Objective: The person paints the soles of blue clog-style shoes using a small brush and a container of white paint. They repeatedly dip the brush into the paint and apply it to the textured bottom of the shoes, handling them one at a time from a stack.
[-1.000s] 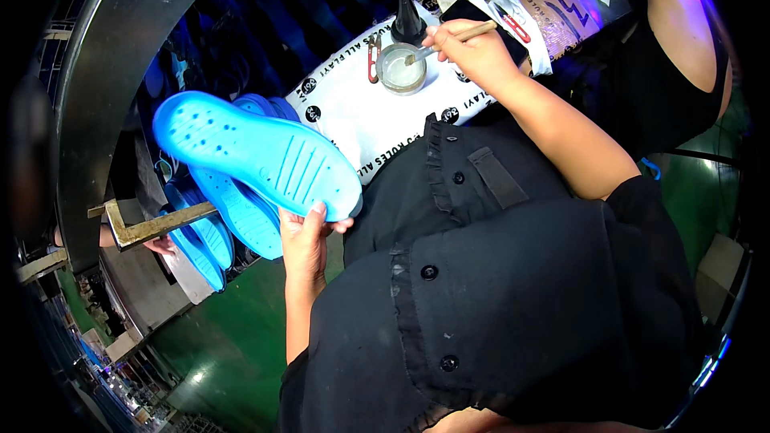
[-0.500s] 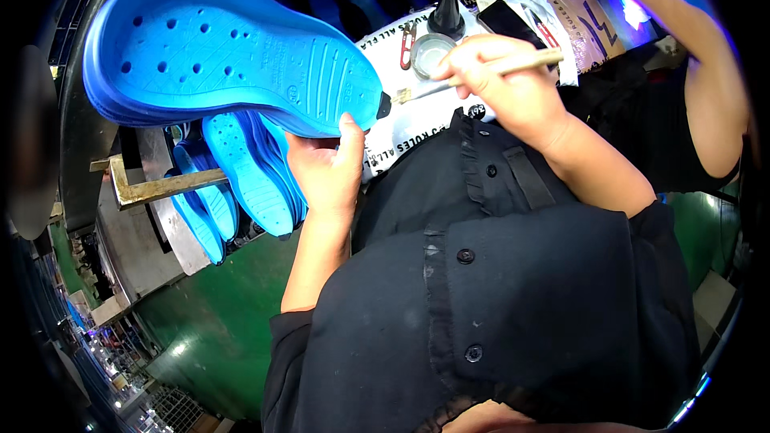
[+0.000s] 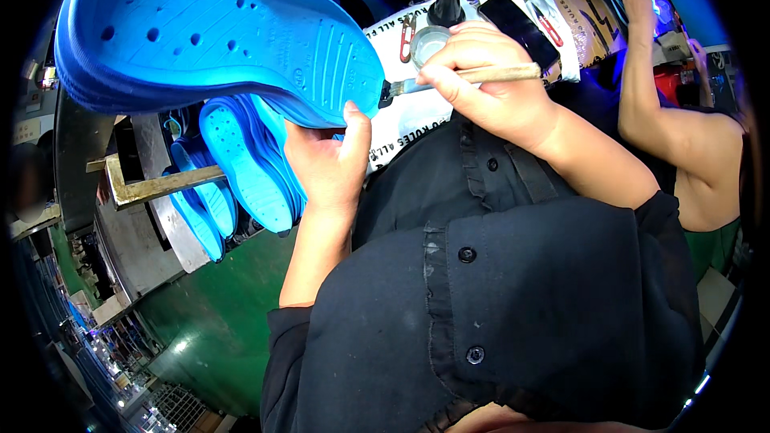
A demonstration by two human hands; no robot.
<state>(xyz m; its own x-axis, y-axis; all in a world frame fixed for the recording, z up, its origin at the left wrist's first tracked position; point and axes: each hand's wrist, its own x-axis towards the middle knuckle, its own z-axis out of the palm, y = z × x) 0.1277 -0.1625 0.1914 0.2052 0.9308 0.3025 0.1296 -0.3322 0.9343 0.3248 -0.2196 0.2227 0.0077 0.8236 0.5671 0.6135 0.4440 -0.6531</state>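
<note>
Beside a white-covered bench [image 3: 405, 116] over green flooring [image 3: 233, 305], the left hand [image 3: 325, 164] grips a blue shoe sole [image 3: 265, 64] by its heel while the right hand [image 3: 501, 100] clasps a paintbrush [image 3: 513, 72] at the sole's black tab [image 3: 386, 95].

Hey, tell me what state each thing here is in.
Left hand, closed on blue sole
Blue sole, held, hollow side facing camera
Right hand, gripping brush
Brush, bristles at black tab
Jar, uncovered
Black bottle, upright
Phone, screen dark
</note>
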